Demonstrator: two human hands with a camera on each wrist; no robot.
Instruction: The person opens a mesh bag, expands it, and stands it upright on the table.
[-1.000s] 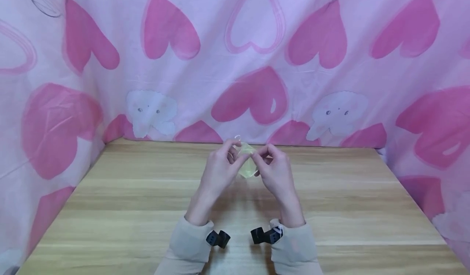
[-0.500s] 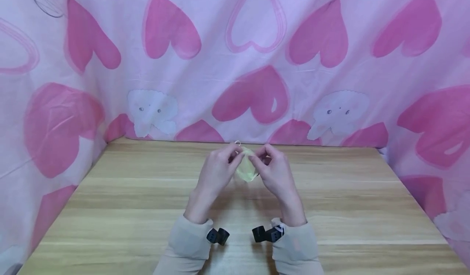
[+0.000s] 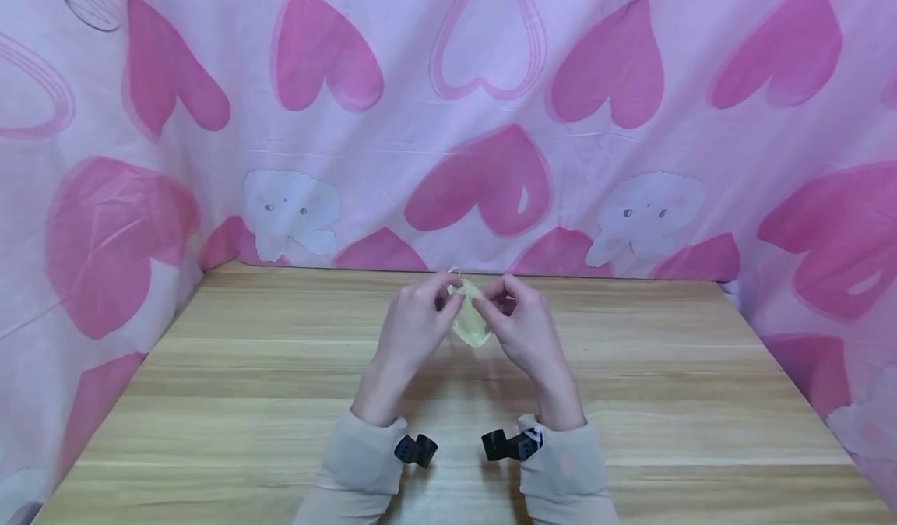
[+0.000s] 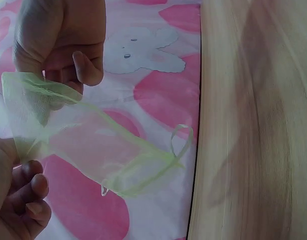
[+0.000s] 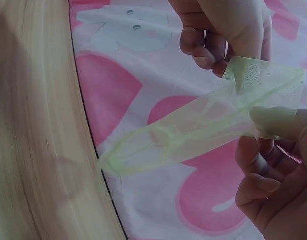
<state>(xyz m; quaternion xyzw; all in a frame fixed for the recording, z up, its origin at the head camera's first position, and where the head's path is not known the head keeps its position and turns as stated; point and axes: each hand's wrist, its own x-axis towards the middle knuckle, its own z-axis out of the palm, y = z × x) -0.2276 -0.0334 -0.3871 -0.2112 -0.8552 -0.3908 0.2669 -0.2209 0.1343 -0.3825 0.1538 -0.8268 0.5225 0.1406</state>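
A small sheer yellow-green drawstring pouch [image 3: 472, 324] is held up over the far part of the table, between both hands. My left hand [image 3: 416, 312] pinches its left edge between thumb and fingers. On the other side, my right hand [image 3: 522, 321] pinches the right edge. In the left wrist view the pouch [image 4: 88, 132] hangs stretched lengthwise, with a thin ribbon loop [image 4: 182, 141] at its lower end. The right wrist view shows the right thumb [image 5: 273, 121] against the mesh, its tip veiled by the fabric.
A wood-grain table [image 3: 231, 400] spreads below the hands. Behind and beside it hangs a pink curtain [image 3: 392, 120] with hearts and white animal figures. Black wrist cameras [image 3: 416, 451] sit on both light sleeves [image 3: 364, 455].
The pouch has gone from a wide diamond shape to a narrower one, its near tip slightly closer to me. The thumbs have drawn a little apart, and the ribbon loop sits a bit lower.
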